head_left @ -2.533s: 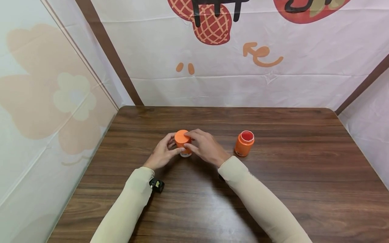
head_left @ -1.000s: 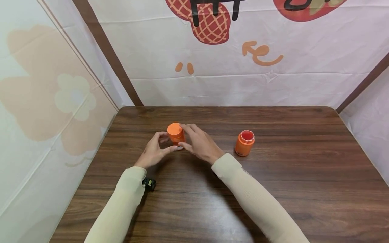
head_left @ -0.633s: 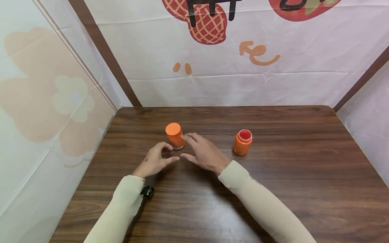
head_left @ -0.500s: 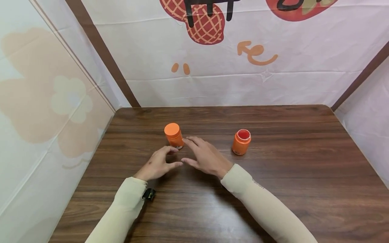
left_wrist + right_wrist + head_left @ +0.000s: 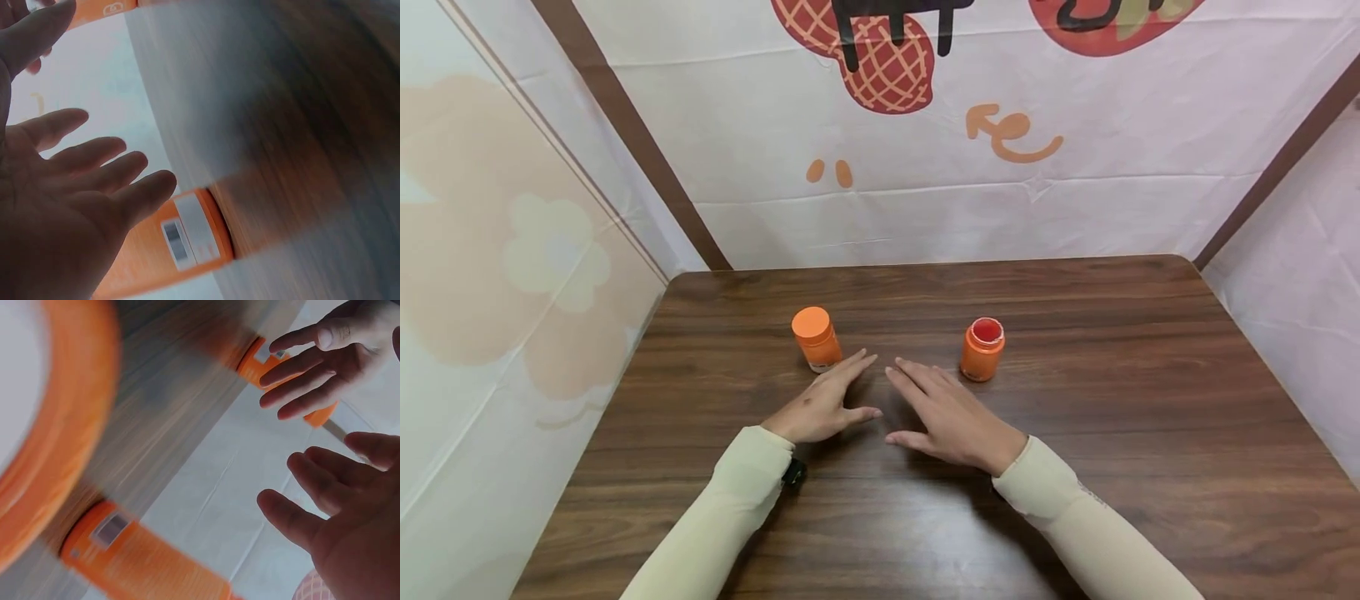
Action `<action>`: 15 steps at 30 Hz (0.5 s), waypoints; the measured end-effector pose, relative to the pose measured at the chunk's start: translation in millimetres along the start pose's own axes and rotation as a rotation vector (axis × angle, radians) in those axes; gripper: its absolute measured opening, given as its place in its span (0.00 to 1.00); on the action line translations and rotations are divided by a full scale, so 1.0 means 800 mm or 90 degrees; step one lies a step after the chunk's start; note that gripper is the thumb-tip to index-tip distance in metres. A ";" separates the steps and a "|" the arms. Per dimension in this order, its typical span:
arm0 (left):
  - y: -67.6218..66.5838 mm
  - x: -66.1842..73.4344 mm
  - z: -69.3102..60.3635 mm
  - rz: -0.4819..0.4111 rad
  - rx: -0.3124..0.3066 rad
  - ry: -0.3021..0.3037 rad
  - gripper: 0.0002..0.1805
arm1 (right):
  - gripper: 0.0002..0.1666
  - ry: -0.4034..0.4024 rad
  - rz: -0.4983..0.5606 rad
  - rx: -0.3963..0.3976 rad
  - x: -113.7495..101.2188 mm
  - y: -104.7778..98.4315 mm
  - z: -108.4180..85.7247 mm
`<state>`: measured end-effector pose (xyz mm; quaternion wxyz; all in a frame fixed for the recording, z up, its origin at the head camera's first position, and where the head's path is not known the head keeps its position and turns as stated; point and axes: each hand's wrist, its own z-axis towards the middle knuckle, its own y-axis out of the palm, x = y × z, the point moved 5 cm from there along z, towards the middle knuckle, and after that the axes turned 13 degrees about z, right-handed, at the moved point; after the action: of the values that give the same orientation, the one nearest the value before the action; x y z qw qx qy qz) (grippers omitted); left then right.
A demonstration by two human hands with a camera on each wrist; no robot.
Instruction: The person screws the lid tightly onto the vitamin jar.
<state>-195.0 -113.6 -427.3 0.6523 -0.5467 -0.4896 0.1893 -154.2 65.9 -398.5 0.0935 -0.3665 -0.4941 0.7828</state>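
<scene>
Two bottles (image 5: pixel 817 338) (image 5: pixel 981 354) stand between both hands (image 5: pixel 822 408) (image 5: pixel 955 418) and a printed curtain (image 5: pixel 917 212).

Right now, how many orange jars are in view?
2: the lidded jar stands just beyond the left hand, and the open jar stands beyond the right hand. No third jar shows, though the hands cover some tabletop.

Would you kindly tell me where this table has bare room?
Bare tabletop lies right of the open bottle and left of the capped bottle, out to the side edges. The left hand and right hand crowd the middle.
</scene>
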 end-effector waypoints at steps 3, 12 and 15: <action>0.003 0.005 0.011 -0.006 -0.003 0.012 0.47 | 0.49 0.010 -0.006 0.008 0.004 -0.006 -0.013; 0.005 0.023 0.042 -0.011 -0.009 0.054 0.50 | 0.50 0.036 -0.022 0.042 0.017 -0.020 -0.049; 0.007 0.029 0.053 -0.011 -0.006 0.057 0.50 | 0.50 0.045 -0.029 0.050 0.022 -0.023 -0.061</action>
<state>-218.8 -71.6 -425.6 0.6728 -0.5534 -0.4653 0.1569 -138.5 118.3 -403.7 0.1434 -0.3784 -0.4674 0.7860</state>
